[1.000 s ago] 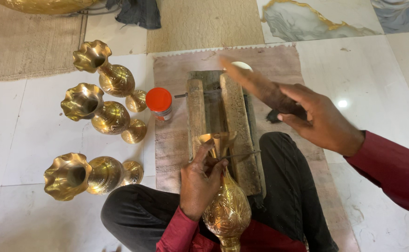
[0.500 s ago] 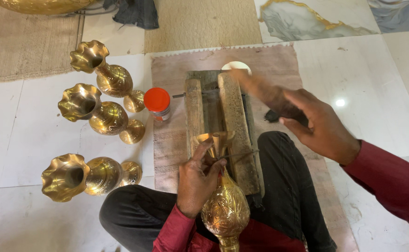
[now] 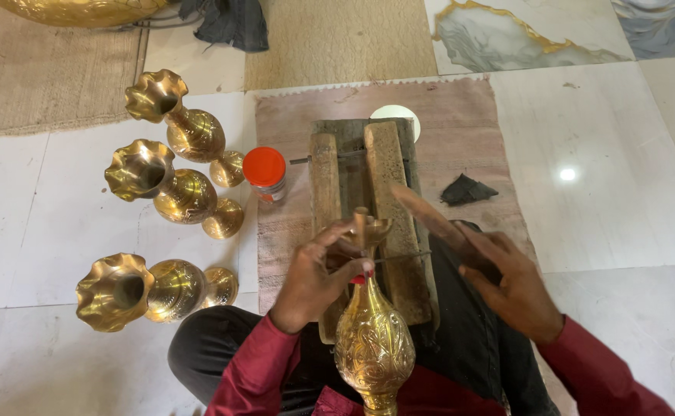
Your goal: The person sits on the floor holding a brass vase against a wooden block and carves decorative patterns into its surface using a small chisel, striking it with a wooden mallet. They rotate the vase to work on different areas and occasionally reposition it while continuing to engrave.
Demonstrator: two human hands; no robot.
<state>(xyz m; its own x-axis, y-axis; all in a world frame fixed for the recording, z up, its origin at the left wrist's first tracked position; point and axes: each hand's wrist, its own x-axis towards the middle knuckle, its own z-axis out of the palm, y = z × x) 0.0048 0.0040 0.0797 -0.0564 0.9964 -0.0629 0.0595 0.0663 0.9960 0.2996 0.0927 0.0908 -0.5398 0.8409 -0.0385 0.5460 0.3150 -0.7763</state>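
With the brass vase (image 3: 373, 339) lying neck-away along the lap, left hand (image 3: 316, 276) fingers are clamped round its neck. Right hand (image 3: 507, 285), just right of the rim, grips a wooden stick (image 3: 430, 219) angled up-left, tip past the mouth.

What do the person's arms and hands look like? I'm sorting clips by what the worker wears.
Both arms are covered by long dark red sleeves reaching the wrists. The left hand and right hand are bare: no gloves, and no rings, watch or bracelet show. The sleeve cloth is plain, without pattern or markings.
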